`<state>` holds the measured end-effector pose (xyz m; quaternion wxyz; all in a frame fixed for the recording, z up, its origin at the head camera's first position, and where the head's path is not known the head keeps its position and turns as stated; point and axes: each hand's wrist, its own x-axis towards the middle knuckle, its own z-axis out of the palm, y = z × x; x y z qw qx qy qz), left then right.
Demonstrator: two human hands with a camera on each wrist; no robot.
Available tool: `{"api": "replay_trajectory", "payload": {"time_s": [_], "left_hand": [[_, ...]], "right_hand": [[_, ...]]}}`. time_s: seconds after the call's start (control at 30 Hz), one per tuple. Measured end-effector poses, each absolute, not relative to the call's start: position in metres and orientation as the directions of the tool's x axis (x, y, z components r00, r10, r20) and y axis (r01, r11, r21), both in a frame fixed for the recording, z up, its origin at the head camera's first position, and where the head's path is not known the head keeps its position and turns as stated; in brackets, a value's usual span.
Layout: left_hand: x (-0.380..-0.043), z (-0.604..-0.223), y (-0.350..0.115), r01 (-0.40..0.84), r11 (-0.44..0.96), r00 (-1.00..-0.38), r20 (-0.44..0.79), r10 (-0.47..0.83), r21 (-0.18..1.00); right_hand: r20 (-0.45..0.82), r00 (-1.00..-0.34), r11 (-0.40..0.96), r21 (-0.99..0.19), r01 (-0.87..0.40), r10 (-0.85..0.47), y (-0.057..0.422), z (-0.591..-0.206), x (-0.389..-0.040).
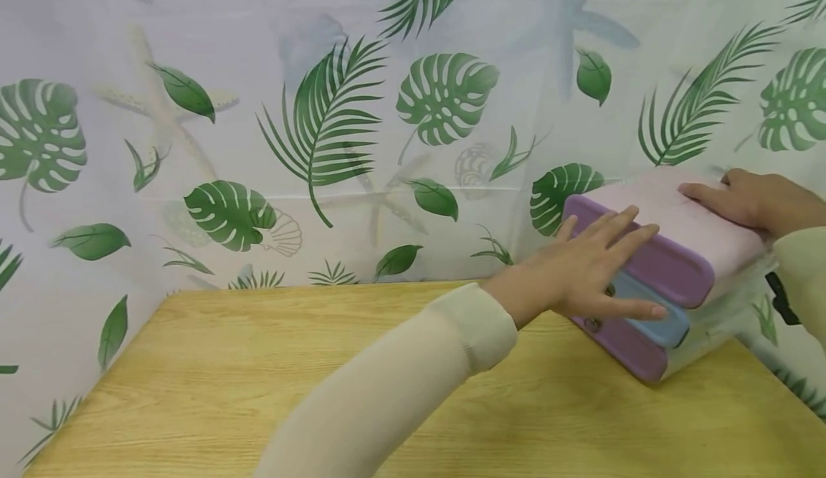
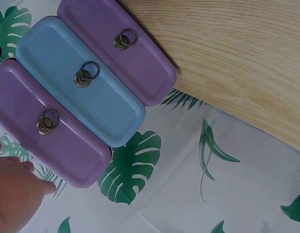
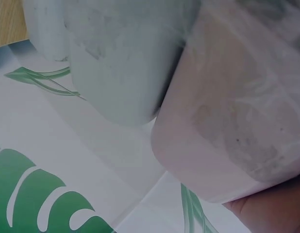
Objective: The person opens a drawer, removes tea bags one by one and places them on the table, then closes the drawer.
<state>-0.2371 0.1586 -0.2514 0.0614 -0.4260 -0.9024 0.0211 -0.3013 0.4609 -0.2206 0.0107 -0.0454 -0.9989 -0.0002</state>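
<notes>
A small three-drawer box (image 1: 684, 227) stands at the table's right end, with a pale pink top and purple, blue and purple drawer fronts. In the left wrist view each front, such as the blue drawer front (image 2: 82, 82), bears a bronze ring pull (image 2: 87, 74). My left hand (image 1: 594, 270) is in front of the drawers with fingers spread, holding nothing; whether it touches them I cannot tell. My right hand (image 1: 755, 198) grips the top's back edge, its thumb on the pink surface and the other fingers partly hidden. Clear wrapping (image 3: 257, 97) covers the box's back.
The wood-grain table (image 1: 290, 378) stretches to the left of the box. Behind it hangs a white leaf-print cloth (image 1: 387, 234). A dark strap-like object (image 1: 782, 299) shows beside the box, under the right sleeve (image 1: 803, 270).
</notes>
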Motion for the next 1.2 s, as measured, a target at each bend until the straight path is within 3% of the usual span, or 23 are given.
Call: {"api": "replay_trajectory", "payload": {"time_s": [0.23, 0.47, 0.87, 1.2], "left_hand": [[-0.238, -0.253, 0.145, 0.785, 0.596, -0.586, 0.111, 0.803, -0.168], [-0.247, -0.253, 0.134, 0.759, 0.613, -0.596, 0.143, 0.79, -0.22], [-0.261, -0.256, 0.111, 0.749, 0.634, -0.623, 0.119, 0.773, -0.193], [-0.27, -0.262, 0.083, 0.79, 0.583, -0.561, 0.162, 0.812, -0.189]], "right_hand": [[0.005, -0.998, 0.998, -0.01, 0.066, 0.066, 0.453, -0.216, -0.301], [-0.024, -1.0, 0.999, -0.042, -0.007, -0.008, 0.439, -0.215, -0.308], [-0.011, -0.996, 0.995, -0.05, -0.09, -0.091, 0.42, -0.218, -0.314], [0.006, -0.991, 0.99, -0.039, -0.132, -0.132, 0.397, -0.216, -0.315]]}}
